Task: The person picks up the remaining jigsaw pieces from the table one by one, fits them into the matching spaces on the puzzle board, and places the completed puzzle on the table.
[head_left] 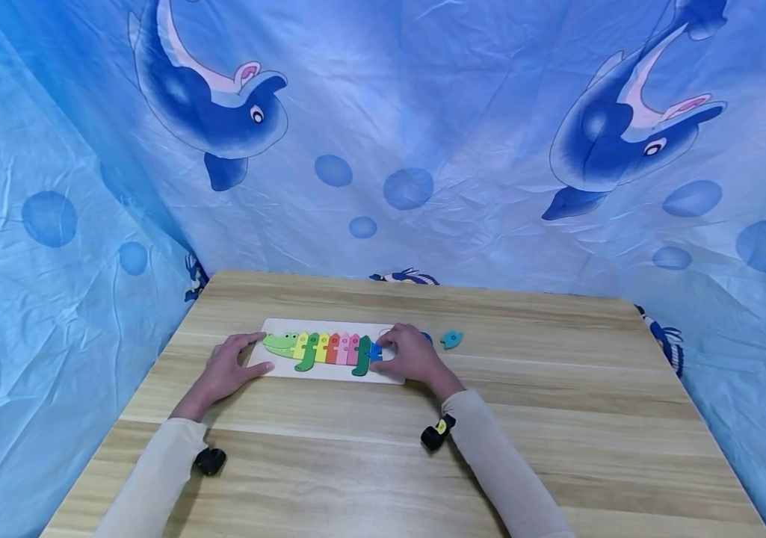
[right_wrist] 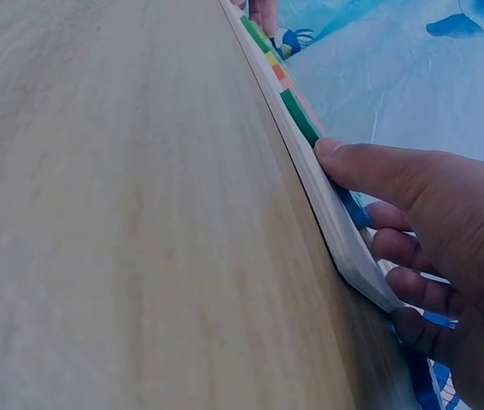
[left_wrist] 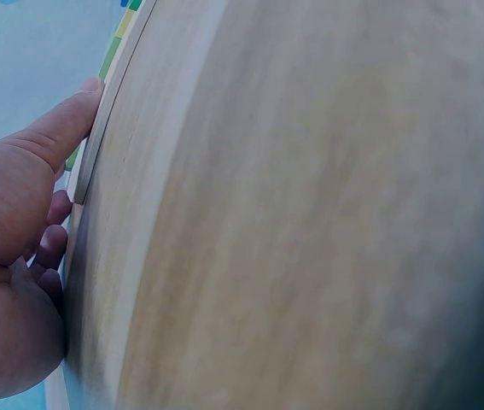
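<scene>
A crocodile puzzle board (head_left: 322,377) lies flat on the table, with several coloured pieces along it from a green head (head_left: 279,344) to a dark green leg piece (head_left: 361,359). My left hand (head_left: 224,366) rests at the board's left end, thumb and index finger spread apart on it; the left wrist view shows the thumb extended onto the board. At the right end, my right hand (head_left: 412,353) pinches a blue puzzle piece (head_left: 375,352) beside the dark green leg. In the right wrist view the thumb (right_wrist: 370,162) covers part of this piece.
A teal puzzle piece (head_left: 452,340) lies on the wooden table (head_left: 557,418) right of the board. Another blue piece (head_left: 427,337) shows partly behind the right hand. A blue dolphin-print cloth (head_left: 409,112) hangs behind the table and at its sides.
</scene>
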The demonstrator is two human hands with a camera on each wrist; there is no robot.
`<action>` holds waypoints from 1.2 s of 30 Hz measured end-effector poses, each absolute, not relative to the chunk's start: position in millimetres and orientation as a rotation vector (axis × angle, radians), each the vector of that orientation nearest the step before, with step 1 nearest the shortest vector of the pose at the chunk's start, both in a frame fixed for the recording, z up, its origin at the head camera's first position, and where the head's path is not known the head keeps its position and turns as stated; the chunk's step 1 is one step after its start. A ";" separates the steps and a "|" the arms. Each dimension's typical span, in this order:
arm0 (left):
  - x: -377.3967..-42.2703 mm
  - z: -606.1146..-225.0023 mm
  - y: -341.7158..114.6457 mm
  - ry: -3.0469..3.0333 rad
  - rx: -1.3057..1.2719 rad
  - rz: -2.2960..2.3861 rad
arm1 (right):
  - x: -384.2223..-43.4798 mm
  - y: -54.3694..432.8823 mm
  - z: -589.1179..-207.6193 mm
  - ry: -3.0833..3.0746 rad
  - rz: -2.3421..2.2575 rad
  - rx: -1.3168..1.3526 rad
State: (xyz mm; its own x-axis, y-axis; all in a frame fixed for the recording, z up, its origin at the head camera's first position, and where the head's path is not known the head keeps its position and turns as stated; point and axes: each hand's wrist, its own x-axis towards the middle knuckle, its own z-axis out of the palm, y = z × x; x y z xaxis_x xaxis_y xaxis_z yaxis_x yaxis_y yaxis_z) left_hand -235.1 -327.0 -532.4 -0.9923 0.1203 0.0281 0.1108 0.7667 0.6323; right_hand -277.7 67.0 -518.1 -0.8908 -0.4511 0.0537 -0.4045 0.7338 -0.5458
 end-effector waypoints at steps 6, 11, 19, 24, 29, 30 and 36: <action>-234.9 -531.9 -327.0 2.936 0.184 1.052 | -278.5 68.7 -517.5 2.848 -0.858 -0.738; -234.7 -531.5 -326.4 2.926 0.171 1.050 | -279.3 72.9 -513.3 2.836 -0.891 -0.784; -235.3 -531.2 -326.3 2.931 0.180 1.047 | -281.1 88.3 -499.3 2.807 -0.980 -0.795; -235.3 -530.0 -326.0 2.937 0.181 1.042 | -280.8 104.9 -485.8 2.798 -1.061 -0.821; -235.5 -530.0 -325.6 2.939 0.173 1.039 | -280.0 125.0 -475.8 2.842 -1.082 -0.856; -235.4 -530.0 -325.4 2.937 0.171 1.040 | -279.3 129.4 -474.9 2.845 -1.090 -0.860; -234.7 -529.5 -324.4 2.923 0.151 1.048 | -273.9 157.3 -475.3 2.872 -1.093 -0.860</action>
State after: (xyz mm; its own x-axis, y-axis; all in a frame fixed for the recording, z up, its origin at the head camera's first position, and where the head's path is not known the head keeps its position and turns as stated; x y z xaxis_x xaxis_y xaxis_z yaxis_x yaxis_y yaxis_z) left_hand -234.7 -324.4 -529.5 -0.9948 0.1023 0.0017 0.0800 0.7682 0.6352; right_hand -273.9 157.3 -475.3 -0.8536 -0.4678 0.2291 -0.5018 0.6204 -0.6027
